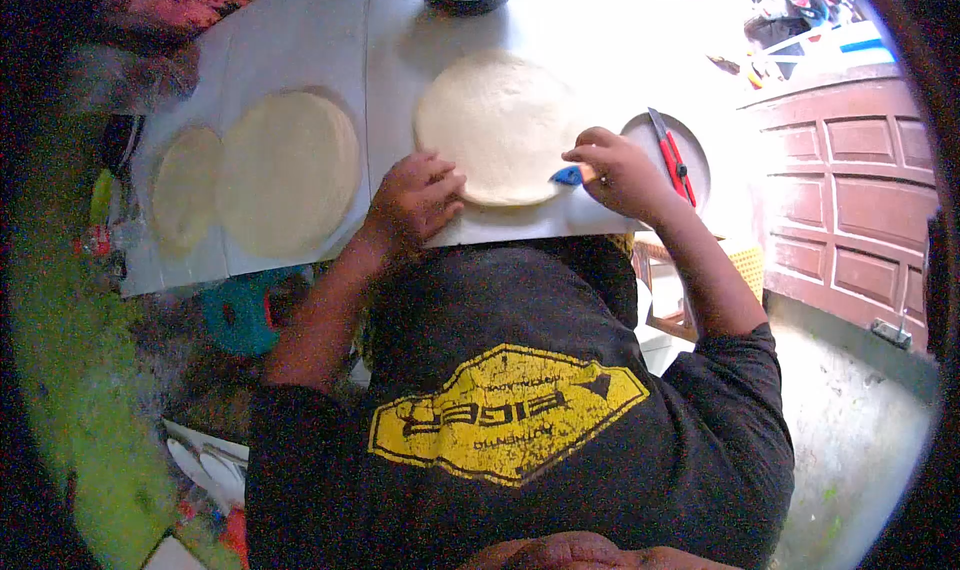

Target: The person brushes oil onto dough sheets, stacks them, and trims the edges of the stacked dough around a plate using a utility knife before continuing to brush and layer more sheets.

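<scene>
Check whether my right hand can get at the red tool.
Probably yes: the red tool lies beside your right hand, with nothing visible between, though that hand holds a blue item it may need to set down.

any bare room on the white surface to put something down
Bare: the strip between the middle disc and larger left disc, and the patch left of the bowl. Crowded: the middle disc's near edge, with left hand and right hand, and the plate under the red tool.
</scene>
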{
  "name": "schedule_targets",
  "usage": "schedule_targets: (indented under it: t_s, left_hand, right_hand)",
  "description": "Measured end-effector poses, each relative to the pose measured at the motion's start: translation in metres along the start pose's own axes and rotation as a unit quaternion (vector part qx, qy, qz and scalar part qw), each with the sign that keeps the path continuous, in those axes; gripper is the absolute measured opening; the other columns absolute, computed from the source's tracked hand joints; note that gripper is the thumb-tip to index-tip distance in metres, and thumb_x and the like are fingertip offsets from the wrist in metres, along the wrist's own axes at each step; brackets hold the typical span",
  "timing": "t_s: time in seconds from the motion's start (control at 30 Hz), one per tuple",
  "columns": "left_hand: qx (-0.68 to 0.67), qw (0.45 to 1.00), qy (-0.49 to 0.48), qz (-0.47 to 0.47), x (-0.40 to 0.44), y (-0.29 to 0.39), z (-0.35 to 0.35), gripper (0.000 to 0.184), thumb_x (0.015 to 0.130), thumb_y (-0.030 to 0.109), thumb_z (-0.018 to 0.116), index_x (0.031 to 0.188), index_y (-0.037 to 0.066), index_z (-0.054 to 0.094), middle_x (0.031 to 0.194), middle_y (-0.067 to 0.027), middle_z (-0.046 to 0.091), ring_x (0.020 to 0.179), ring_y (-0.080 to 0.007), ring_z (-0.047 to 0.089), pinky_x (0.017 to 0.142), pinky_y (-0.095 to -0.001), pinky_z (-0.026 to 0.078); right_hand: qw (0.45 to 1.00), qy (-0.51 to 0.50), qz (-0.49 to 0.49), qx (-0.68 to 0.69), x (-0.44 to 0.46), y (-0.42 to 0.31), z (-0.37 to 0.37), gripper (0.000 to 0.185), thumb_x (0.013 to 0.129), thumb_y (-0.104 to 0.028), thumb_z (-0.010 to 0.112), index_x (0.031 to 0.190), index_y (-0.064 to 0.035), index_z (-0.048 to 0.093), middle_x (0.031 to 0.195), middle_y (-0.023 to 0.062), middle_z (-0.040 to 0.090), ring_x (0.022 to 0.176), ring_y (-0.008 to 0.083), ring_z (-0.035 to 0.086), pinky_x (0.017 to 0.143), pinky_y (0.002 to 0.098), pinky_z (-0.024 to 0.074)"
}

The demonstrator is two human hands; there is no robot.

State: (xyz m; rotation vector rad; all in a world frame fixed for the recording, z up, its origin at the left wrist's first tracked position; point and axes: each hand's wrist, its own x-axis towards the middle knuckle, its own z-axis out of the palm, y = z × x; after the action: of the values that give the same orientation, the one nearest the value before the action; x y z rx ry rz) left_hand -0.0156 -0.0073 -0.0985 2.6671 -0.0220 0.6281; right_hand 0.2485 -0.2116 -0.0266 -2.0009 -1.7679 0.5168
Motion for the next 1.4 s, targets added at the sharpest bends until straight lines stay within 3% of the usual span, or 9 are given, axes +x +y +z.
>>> schedule_targets:
  t_s: [0.23, 0.33, 0.37, 0.5, 0.8, 0.9, 0.97, 1.13, 1.4]
  left_hand:
    - [0.002, 1.0, -0.015, -0.003, -0.018, 0.003, 0.008, 0.039, 0.075, 0.021, 0.073, 0.11, 0.008, 0.065, 0.11, -0.0135, 0.06, 0.11, -0.037, 0.055, 0.102, -0.0479, 0.041]
    - [0.009, 1.0, 0.007, -0.026, -0.016, 0.017, 0.008, 0.036, 0.075, 0.022, 0.072, 0.107, 0.007, 0.065, 0.11, -0.0142, 0.06, 0.11, -0.0371, 0.055, 0.1, -0.0479, 0.043]
    - [0.01, 0.999, 0.015, -0.038, -0.016, 0.021, 0.007, 0.035, 0.076, 0.022, 0.071, 0.106, 0.007, 0.065, 0.11, -0.0145, 0.06, 0.11, -0.0371, 0.055, 0.099, -0.0479, 0.044]
    - [0.003, 0.997, -0.022, -0.07, -0.012, 0.035, 0.006, 0.036, 0.074, 0.021, 0.071, 0.106, 0.007, 0.064, 0.108, -0.0149, 0.06, 0.109, -0.0375, 0.055, 0.098, -0.0476, 0.044]
    - [-0.005, 0.998, -0.02, -0.06, -0.02, 0.054, 0.013, 0.037, 0.073, 0.021, 0.07, 0.107, 0.006, 0.064, 0.109, -0.0149, 0.059, 0.112, -0.0371, 0.054, 0.099, -0.047, 0.044]
    - [-0.005, 0.996, 0.008, -0.085, -0.009, 0.068, -0.002, 0.038, 0.074, 0.023, 0.07, 0.107, 0.007, 0.064, 0.111, -0.0142, 0.059, 0.114, -0.036, 0.053, 0.1, -0.0464, 0.043]
    - [-0.01, 0.995, -0.019, -0.098, -0.014, 0.064, 0.01, 0.038, 0.074, 0.024, 0.07, 0.107, 0.007, 0.064, 0.112, -0.014, 0.059, 0.114, -0.0357, 0.052, 0.1, -0.0462, 0.043]
    - [-0.037, 0.993, -0.01, -0.109, -0.016, 0.066, 0.006, 0.04, 0.073, 0.024, 0.071, 0.108, 0.007, 0.063, 0.113, -0.0137, 0.059, 0.113, -0.0356, 0.052, 0.1, -0.0462, 0.043]
    - [-0.024, 0.996, 0.014, -0.09, -0.025, 0.045, 0.02, 0.043, 0.073, 0.022, 0.069, 0.111, 0.004, 0.06, 0.114, -0.0162, 0.059, 0.115, -0.0365, 0.052, 0.102, -0.0473, 0.041]
  right_hand:
    - [0.942, 0.299, -0.148, -0.043, 0.126, -0.021, -0.081, 0.037, 0.1, -0.034, 0.04, 0.109, -0.0022, 0.057, 0.083, 0.0111, 0.06, 0.077, 0.0234, 0.061, 0.073, 0.0374, 0.0479]
    - [0.926, 0.051, 0.026, 0.374, 0.2, -0.017, -0.097, 0.029, 0.088, -0.024, 0.063, 0.078, 0.0037, 0.062, 0.068, 0.0134, 0.062, 0.063, 0.0217, 0.061, 0.059, 0.0355, 0.0493]
    - [0.903, 0.047, -0.084, 0.419, 0.24, 0.021, -0.077, 0.036, 0.092, -0.025, 0.059, 0.073, 0.0046, 0.059, 0.064, 0.0139, 0.06, 0.058, 0.0227, 0.058, 0.055, 0.0371, 0.0469]
    - [0.987, 0.144, -0.044, -0.061, 0.281, 0.022, -0.067, 0.03, 0.094, -0.032, 0.057, 0.086, -0.0049, 0.067, 0.072, 0.0099, 0.066, 0.065, 0.0244, 0.062, 0.062, 0.0394, 0.0492]
    - [0.977, 0.184, 0.054, 0.093, 0.236, -0.012, -0.101, 0.033, 0.093, -0.024, 0.057, 0.074, 0.0036, 0.059, 0.064, 0.0154, 0.059, 0.059, 0.0241, 0.058, 0.054, 0.0387, 0.0455]
    - [0.949, 0.284, -0.067, 0.117, 0.184, -0.029, -0.096, 0.024, 0.089, -0.021, 0.062, 0.083, 0.0025, 0.063, 0.069, 0.0138, 0.061, 0.063, 0.0224, 0.057, 0.061, 0.0387, 0.0472]
    - [0.963, 0.24, -0.079, -0.098, 0.15, -0.028, -0.074, 0.019, 0.094, -0.023, 0.057, 0.095, -0.0033, 0.06, 0.088, 0.0181, 0.064, 0.081, 0.0361, 0.064, 0.072, 0.0424, 0.0515]
    - [0.983, -0.065, -0.12, -0.122, 0.051, -0.049, -0.001, 0.018, 0.082, -0.015, 0.062, 0.1, -0.0102, 0.059, 0.093, 0.0135, 0.058, 0.085, 0.035, 0.061, 0.072, 0.0432, 0.0506]
    - [0.998, 0.021, -0.059, -0.03, 0.079, -0.014, 0.001, 0.012, 0.087, -0.017, 0.062, 0.093, -0.0073, 0.06, 0.091, 0.0149, 0.06, 0.083, 0.0373, 0.06, 0.074, 0.0435, 0.0503]
